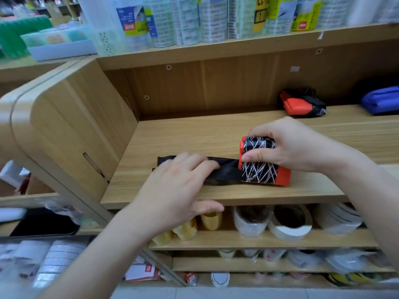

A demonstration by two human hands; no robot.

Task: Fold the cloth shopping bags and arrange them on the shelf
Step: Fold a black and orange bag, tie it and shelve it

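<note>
A black cloth bag with white line pattern and orange trim (261, 173) lies near the front of the wooden shelf (194, 134). Its right end is rolled into a thick bundle; a flat black strip runs out to the left. My right hand (287, 145) grips the rolled part, thumb on the front and fingers over the top. My left hand (179, 186) presses flat on the black strip, thumb below the shelf's front edge. A second folded black-and-orange bag (302, 104) sits at the back right of the shelf.
A blue folded bag (380, 100) lies at the far right of the same shelf. The shelf above carries rolls of packing tape (194, 20). The shelves below hold white tape rolls (289, 223) and yellow ones (185, 229). A rounded wooden side panel (71, 134) closes the left.
</note>
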